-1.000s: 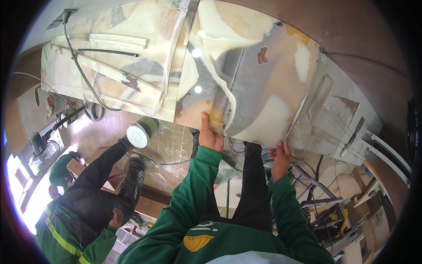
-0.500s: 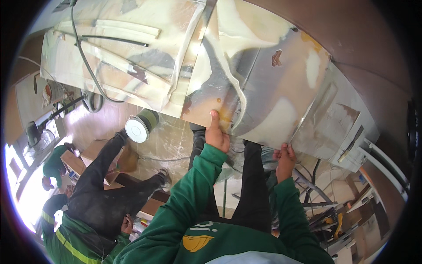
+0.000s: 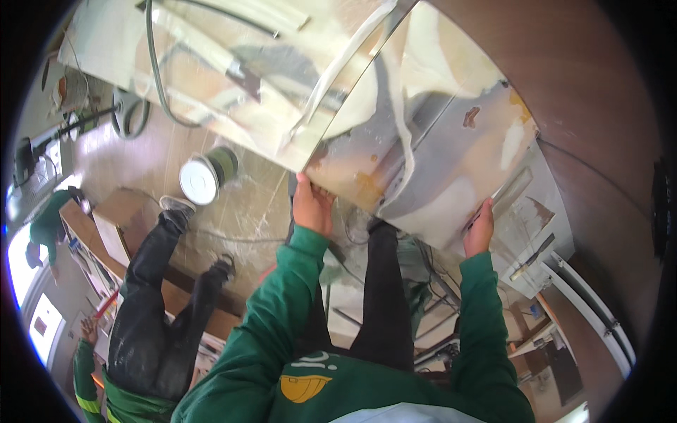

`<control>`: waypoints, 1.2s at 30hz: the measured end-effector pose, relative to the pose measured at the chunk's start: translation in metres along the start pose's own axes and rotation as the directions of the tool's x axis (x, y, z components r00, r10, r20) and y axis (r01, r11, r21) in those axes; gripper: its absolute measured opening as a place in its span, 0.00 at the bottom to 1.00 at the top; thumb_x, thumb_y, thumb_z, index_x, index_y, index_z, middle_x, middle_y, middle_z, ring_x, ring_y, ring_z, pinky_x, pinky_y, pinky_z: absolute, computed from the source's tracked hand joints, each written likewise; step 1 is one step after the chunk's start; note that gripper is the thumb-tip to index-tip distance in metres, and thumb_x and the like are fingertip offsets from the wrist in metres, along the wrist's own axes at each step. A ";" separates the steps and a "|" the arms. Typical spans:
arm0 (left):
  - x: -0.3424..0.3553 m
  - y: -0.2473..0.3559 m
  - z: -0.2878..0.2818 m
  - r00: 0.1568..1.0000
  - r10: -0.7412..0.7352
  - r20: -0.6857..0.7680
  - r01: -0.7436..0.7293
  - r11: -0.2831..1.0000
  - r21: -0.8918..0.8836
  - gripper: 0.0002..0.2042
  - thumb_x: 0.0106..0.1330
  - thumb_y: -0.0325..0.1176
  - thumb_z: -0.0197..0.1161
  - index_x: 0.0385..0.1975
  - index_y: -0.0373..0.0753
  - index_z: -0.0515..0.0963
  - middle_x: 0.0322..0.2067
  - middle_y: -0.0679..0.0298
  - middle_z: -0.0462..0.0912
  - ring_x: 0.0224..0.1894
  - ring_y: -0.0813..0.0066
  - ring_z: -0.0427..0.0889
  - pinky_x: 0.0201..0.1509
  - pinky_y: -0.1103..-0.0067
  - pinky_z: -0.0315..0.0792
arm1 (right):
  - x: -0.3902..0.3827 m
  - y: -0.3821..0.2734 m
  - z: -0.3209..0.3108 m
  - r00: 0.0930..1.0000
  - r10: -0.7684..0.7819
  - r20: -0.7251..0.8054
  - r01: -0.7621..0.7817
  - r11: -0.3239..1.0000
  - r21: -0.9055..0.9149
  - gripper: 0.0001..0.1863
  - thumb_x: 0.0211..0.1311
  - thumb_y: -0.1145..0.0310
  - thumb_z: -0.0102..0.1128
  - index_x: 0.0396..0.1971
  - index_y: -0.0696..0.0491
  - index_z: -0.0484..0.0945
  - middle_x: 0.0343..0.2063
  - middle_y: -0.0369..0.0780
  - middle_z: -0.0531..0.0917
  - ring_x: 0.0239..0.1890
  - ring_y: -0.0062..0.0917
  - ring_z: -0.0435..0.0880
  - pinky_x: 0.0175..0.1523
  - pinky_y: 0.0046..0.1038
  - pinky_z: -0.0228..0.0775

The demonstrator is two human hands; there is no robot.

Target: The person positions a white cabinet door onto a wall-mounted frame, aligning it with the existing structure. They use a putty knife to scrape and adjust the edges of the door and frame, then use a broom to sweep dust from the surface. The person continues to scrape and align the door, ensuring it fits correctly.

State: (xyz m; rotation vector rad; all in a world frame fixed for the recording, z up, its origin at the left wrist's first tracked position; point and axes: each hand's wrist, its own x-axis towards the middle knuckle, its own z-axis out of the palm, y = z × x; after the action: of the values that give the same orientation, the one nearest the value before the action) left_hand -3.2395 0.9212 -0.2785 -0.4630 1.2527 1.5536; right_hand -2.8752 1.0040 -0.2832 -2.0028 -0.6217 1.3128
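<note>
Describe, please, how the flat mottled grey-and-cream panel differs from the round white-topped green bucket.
The panel is broad and angular; the bucket is smaller and cylindrical. The left hand and right hand hold the panel; the bucket rests on the floor. Both show whitish areas.

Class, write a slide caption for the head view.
Left hand and right hand hold a mottled panel by its near corners, with a green-and-white bucket on the floor at left.

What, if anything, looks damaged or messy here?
The blotchy panel between the left hand and right hand has a ragged reddish-brown patch, unlike the smoother colours around it, perhaps damage. Whitish smears mark the floor, possibly spilled dust.
</note>
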 end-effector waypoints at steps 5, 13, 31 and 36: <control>0.008 0.001 -0.011 0.998 0.031 -0.047 -0.026 0.994 0.109 0.20 0.77 0.47 0.47 0.53 0.36 0.73 0.46 0.61 0.81 0.46 0.69 0.81 0.53 0.70 0.75 | 0.006 0.010 0.011 0.992 0.058 -0.108 -0.052 0.997 0.060 0.31 0.75 0.47 0.44 0.60 0.61 0.68 0.53 0.41 0.76 0.52 0.27 0.75 0.59 0.29 0.66; 0.013 0.002 -0.021 0.977 0.210 -0.044 -0.185 0.928 0.323 0.14 0.76 0.40 0.53 0.41 0.33 0.76 0.34 0.61 0.84 0.32 0.75 0.83 0.39 0.78 0.79 | -0.008 0.006 0.032 0.979 -0.005 -0.205 -0.008 0.998 -0.060 0.33 0.75 0.47 0.42 0.63 0.62 0.63 0.57 0.44 0.72 0.56 0.32 0.72 0.63 0.34 0.64; 0.016 0.016 -0.018 0.987 0.141 -0.078 -0.110 0.944 0.312 0.09 0.73 0.39 0.56 0.39 0.41 0.76 0.33 0.70 0.79 0.34 0.82 0.77 0.38 0.80 0.75 | -0.124 0.058 -0.019 0.732 0.678 -0.063 -0.660 0.730 0.179 0.45 0.65 0.30 0.43 0.57 0.62 0.67 0.45 0.44 0.77 0.48 0.36 0.76 0.54 0.43 0.68; 0.010 0.019 -0.007 0.993 0.109 -0.051 -0.089 0.953 0.290 0.10 0.74 0.40 0.56 0.40 0.40 0.76 0.35 0.69 0.81 0.35 0.82 0.78 0.38 0.81 0.77 | -0.151 0.066 0.002 0.663 0.589 0.463 -0.749 0.538 0.387 0.41 0.66 0.33 0.46 0.57 0.60 0.68 0.52 0.47 0.77 0.55 0.37 0.75 0.63 0.46 0.63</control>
State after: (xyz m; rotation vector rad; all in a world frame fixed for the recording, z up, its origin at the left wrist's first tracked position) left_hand -3.2615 0.9216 -0.2800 -0.2688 1.5462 1.4170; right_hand -2.9323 0.8558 -0.2405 -1.5860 0.5040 1.9757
